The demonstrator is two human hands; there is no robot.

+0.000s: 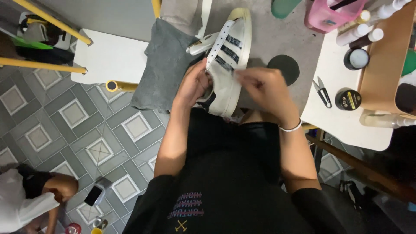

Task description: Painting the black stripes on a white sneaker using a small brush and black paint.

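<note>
A white sneaker (232, 47) with dark side stripes lies toe-away on a grey mat, its tongue and eyelet strip lifted. My left hand (193, 85) grips the shoe at its heel opening, fingers tucked inside the collar. My right hand (264, 89), a white band on its wrist, pinches the shoe's right side near the eyelets. Whether a lace is between the fingers I cannot tell.
A grey cloth (167, 65) drapes left of the shoe. On the white table (342, 117) to the right lie small snips (322, 91), round tins (348, 99), white bottles (359, 32) and a pink container (331, 15). Another person (30, 195) crouches at lower left near a phone (93, 196).
</note>
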